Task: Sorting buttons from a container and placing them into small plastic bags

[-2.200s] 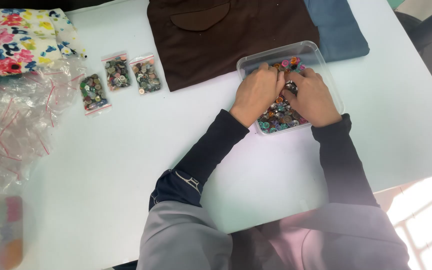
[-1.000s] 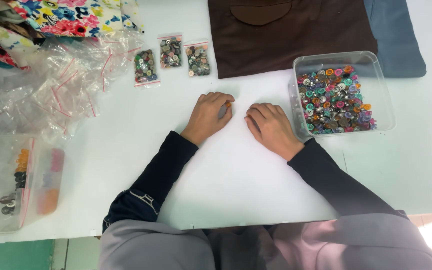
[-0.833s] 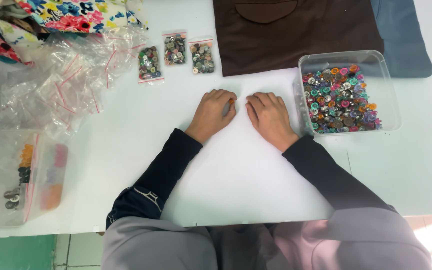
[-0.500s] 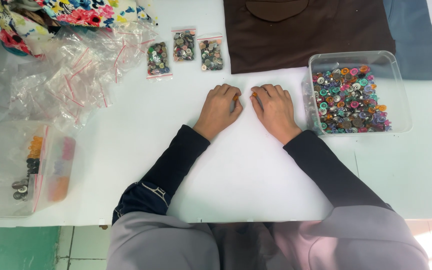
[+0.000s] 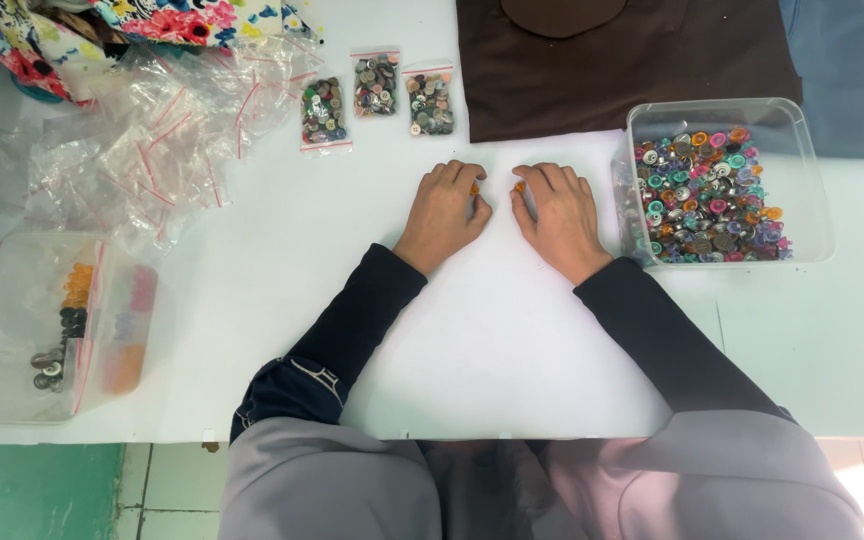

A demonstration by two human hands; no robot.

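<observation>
An orange button [image 5: 519,186] is sitting at the right hand's [image 5: 558,215] fingertips, another [image 5: 474,187] under the left hand's [image 5: 445,209] curled fingers; whether the fingers are pinching them I cannot tell. Both hands are resting palm-down on the white counter [image 5: 252,270]. A clear tub of mixed buttons [image 5: 717,185] is standing just right; 3 small button bags [image 5: 377,95] are lying above. Brown cloth [image 5: 622,60] is covering the far edge. Green floor tiles [image 5: 42,495] are showing below.

I see three small clear button bags [image 5: 377,95] in a row at the table's far edge; empty clear bags [image 5: 142,140] heaped far left; a clear tub [image 5: 727,180] right.
</observation>
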